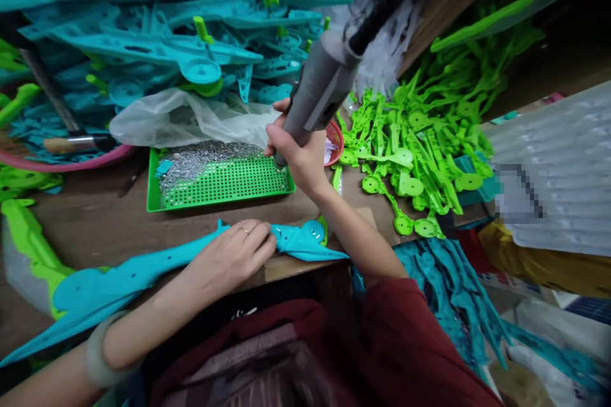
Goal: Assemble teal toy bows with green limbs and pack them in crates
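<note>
My left hand lies on a long teal plastic part at the near edge of the wooden bench, fingers pressed down flat on it near its rounded end. My right hand is wrapped round the grey body of a hanging power driver, held upright over the right end of a green perforated tray. The driver's tip is hidden behind my hand. A heap of small silver screws fills the tray's far side.
A big pile of teal parts rises at the back, with a clear plastic bag in front. Bright green parts are heaped at right, next to a small red basket. More teal parts hang below right.
</note>
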A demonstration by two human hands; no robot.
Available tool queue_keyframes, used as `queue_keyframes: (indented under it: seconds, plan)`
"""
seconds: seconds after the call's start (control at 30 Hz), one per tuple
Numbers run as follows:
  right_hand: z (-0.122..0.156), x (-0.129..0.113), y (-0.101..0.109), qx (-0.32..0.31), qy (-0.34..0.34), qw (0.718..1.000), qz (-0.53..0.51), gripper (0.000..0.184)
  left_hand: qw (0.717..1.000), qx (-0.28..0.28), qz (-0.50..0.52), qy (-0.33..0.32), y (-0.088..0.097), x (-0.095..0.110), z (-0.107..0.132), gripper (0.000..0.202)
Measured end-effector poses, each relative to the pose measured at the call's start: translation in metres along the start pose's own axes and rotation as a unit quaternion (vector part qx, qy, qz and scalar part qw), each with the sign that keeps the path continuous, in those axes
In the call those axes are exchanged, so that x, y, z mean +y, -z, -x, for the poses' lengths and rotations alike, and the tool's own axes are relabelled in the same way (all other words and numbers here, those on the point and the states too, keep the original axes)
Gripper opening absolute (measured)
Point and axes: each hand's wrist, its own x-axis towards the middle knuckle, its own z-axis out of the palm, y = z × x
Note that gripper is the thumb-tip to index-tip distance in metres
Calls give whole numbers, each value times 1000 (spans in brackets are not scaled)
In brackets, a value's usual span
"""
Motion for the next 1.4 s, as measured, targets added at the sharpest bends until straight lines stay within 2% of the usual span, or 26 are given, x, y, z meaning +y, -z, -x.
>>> queue_keyframes:
  seconds: [0.17, 0.3, 0.4, 0.5, 0.7, 0.8, 0.93, 1.03, 1.1, 1.17, 1.27, 1.33, 1.4]
  plan:
    - [-2, 7, 2, 2, -7, 1000, 21, 52, 994, 1, 108, 3, 2, -8, 8, 33]
    - [0, 10, 4, 3, -6, 999, 35, 49, 976, -1, 215, 19, 2, -18, 7, 31]
    - [1, 13, 4, -3, -12, 998, 53, 47, 973, 1, 232, -13, 0, -25, 4, 30]
    - [2, 15, 5, -5, -9, 998, 69, 47, 978, 1, 207, -31, -3, -25, 2, 29]
    - [3, 15, 6, 0, 8, 998, 70, 47, 994, 0, 72, 82, 0, 7, 9, 24]
    - [5, 17, 5, -3, 9, 998, 59, 49, 993, 1, 63, 100, 1, 19, 11, 27]
    - [5, 21, 0, -3, 0, 999, 36, 52, 989, -2, 78, 127, 1, 21, 3, 23]
    - [2, 23, -4, -5, 3, 1000, 17, 52, 993, -14, 28, 113, 0, 25, -2, 22]
    - [1, 21, -5, -5, 3, 1000, 4, 52, 993, -10, -25, 112, -2, 37, -1, 24]
    - [8, 12, -6, 10, -3, 1000, -5, 49, 989, -15, -69, 133, -5, 53, 2, 30]
    - [33, -13, -5, 38, -8, 999, -33, 39, 977, -44, -92, 186, -7, 77, 4, 42]
    - [55, -32, -4, 17, 7, 998, -61, 32, 971, -49, -95, 214, -8, 86, 1, 50]
    - [76, -47, -3, -43, 27, 997, -52, 33, 967, -45, -98, 232, -9, 90, -4, 55]
